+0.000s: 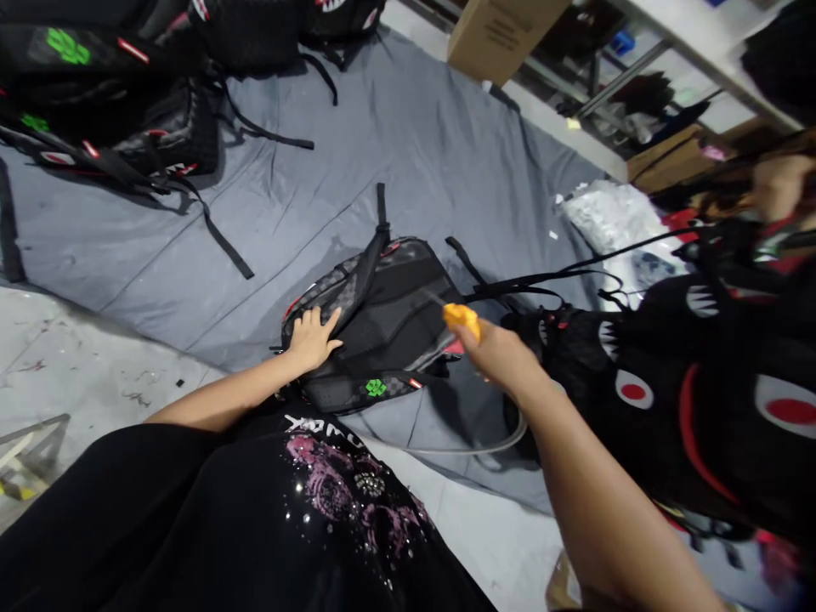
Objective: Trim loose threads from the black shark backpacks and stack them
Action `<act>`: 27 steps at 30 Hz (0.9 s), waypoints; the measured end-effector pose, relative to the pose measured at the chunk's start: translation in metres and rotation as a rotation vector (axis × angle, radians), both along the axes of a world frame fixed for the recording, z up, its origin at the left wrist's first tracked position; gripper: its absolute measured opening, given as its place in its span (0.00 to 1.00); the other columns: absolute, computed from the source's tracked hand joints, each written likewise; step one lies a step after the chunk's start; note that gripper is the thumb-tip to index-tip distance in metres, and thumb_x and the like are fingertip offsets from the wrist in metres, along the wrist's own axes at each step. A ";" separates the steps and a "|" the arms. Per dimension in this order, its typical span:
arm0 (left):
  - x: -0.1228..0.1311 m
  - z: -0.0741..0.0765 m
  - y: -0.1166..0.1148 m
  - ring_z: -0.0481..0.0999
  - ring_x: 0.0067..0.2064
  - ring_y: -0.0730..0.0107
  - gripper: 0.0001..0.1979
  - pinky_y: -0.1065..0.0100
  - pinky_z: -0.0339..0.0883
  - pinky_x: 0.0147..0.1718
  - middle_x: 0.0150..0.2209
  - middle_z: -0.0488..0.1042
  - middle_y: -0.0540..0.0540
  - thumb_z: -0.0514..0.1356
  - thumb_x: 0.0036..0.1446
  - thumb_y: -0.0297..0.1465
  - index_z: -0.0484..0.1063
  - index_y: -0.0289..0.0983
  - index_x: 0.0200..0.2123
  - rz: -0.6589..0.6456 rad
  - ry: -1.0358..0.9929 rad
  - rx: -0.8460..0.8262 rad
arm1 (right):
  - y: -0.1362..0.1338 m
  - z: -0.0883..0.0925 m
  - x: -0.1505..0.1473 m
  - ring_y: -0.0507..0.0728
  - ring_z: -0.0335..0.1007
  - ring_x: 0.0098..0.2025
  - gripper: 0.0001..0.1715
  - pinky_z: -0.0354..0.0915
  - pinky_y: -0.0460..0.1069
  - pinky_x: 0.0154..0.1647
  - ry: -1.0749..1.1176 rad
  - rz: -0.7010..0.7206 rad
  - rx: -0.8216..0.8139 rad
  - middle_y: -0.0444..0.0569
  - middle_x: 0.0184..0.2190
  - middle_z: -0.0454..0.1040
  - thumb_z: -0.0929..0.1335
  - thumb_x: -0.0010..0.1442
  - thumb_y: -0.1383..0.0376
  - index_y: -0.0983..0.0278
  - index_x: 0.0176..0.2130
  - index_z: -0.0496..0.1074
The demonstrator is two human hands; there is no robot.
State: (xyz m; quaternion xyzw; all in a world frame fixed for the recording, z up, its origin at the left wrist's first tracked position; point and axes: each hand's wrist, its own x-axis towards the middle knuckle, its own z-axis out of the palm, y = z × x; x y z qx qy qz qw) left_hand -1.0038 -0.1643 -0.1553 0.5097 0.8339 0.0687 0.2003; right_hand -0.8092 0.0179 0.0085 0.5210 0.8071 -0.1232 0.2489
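Observation:
A black checkered backpack [408, 297] lies on the grey sheet with its padded back and shoulder straps facing up. One strap carries a green emblem [376, 388]. My left hand [312, 340] rests on the left end of the backpack, fingers spread over a strap, gripping nothing. Closed around an orange air blow gun [461, 320] is my right hand [501, 353], above the bag's right side. The gun's thin nozzle points left over the back panel. A pale hose [510, 440] curves below my right hand; its join to the gun is hidden.
More black backpacks [115, 119] sit at the upper left, straps trailing over the grey sheet [408, 144]. Backpacks with red-eye patches [634, 391] crowd the right. Clear plastic wrap [612, 217] lies beyond them. A cardboard box [503, 38] stands by the shelving; another person's hand [781, 183] is blurred.

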 end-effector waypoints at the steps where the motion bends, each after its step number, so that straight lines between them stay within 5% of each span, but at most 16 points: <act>1: 0.003 0.005 -0.001 0.54 0.64 0.37 0.35 0.46 0.56 0.55 0.66 0.51 0.27 0.57 0.61 0.45 0.53 0.40 0.68 -0.015 0.008 0.044 | 0.004 0.004 0.008 0.57 0.72 0.27 0.25 0.60 0.47 0.27 -0.020 -0.052 0.020 0.56 0.33 0.77 0.59 0.69 0.51 0.67 0.49 0.71; 4: 0.027 0.024 -0.007 0.51 0.67 0.43 0.34 0.49 0.53 0.60 0.68 0.48 0.30 0.54 0.63 0.45 0.54 0.34 0.67 -0.182 -0.055 0.212 | 0.012 0.016 0.035 0.55 0.69 0.21 0.23 0.60 0.46 0.23 0.039 -0.108 -0.311 0.51 0.25 0.75 0.58 0.68 0.52 0.67 0.44 0.71; 6: 0.050 0.035 -0.012 0.55 0.65 0.48 0.36 0.52 0.55 0.59 0.68 0.52 0.32 0.55 0.61 0.47 0.54 0.35 0.67 -0.401 -0.136 0.252 | 0.013 0.021 0.052 0.54 0.67 0.19 0.22 0.60 0.46 0.21 0.051 -0.165 -0.330 0.47 0.20 0.71 0.58 0.68 0.53 0.67 0.43 0.70; 8: 0.072 0.039 -0.017 0.57 0.64 0.47 0.41 0.52 0.58 0.57 0.68 0.52 0.32 0.62 0.56 0.46 0.53 0.35 0.67 -0.592 -0.157 0.159 | 0.010 0.024 0.066 0.55 0.67 0.18 0.21 0.59 0.46 0.20 -0.002 -0.237 -0.182 0.45 0.18 0.69 0.59 0.67 0.53 0.66 0.43 0.69; 12: 0.093 0.031 -0.020 0.61 0.62 0.45 0.41 0.51 0.66 0.51 0.69 0.48 0.29 0.64 0.53 0.27 0.51 0.33 0.68 -0.695 -0.090 -0.036 | -0.006 0.028 0.087 0.54 0.66 0.17 0.20 0.60 0.46 0.18 0.072 -0.280 -0.451 0.44 0.18 0.68 0.59 0.67 0.52 0.65 0.39 0.67; 15: 0.088 0.021 -0.015 0.64 0.61 0.49 0.30 0.52 0.64 0.54 0.66 0.57 0.32 0.57 0.60 0.27 0.58 0.35 0.65 -0.482 -0.277 0.081 | -0.016 0.030 0.097 0.55 0.66 0.17 0.17 0.60 0.46 0.18 0.121 -0.328 -0.311 0.43 0.16 0.67 0.59 0.67 0.54 0.64 0.37 0.66; 17: 0.076 0.014 -0.008 0.68 0.59 0.56 0.20 0.58 0.65 0.55 0.61 0.66 0.38 0.55 0.63 0.32 0.67 0.39 0.58 -0.178 -0.622 0.140 | -0.020 0.031 0.101 0.54 0.66 0.17 0.19 0.61 0.46 0.18 0.160 -0.328 -0.398 0.43 0.16 0.67 0.59 0.68 0.52 0.63 0.35 0.65; 20: 0.053 0.001 0.007 0.79 0.41 0.64 0.16 0.66 0.73 0.37 0.46 0.78 0.40 0.50 0.66 0.39 0.72 0.37 0.46 0.259 -1.059 0.050 | -0.021 0.032 0.101 0.54 0.66 0.17 0.18 0.60 0.45 0.19 0.197 -0.343 -0.327 0.43 0.16 0.67 0.59 0.68 0.53 0.63 0.34 0.64; 23: 0.034 -0.010 0.021 0.78 0.28 0.66 0.23 0.68 0.69 0.23 0.35 0.79 0.38 0.42 0.68 0.43 0.69 0.34 0.43 0.372 -1.181 -0.075 | -0.026 0.034 0.099 0.54 0.66 0.17 0.16 0.60 0.46 0.20 0.218 -0.394 -0.086 0.43 0.16 0.68 0.59 0.68 0.55 0.63 0.35 0.63; 27: 0.035 -0.009 0.032 0.79 0.37 0.62 0.24 0.63 0.72 0.32 0.42 0.77 0.35 0.41 0.69 0.42 0.65 0.35 0.54 0.405 -1.193 -0.094 | -0.044 0.036 0.095 0.54 0.67 0.18 0.19 0.61 0.46 0.20 0.289 -0.367 -0.396 0.45 0.17 0.69 0.58 0.67 0.52 0.62 0.33 0.64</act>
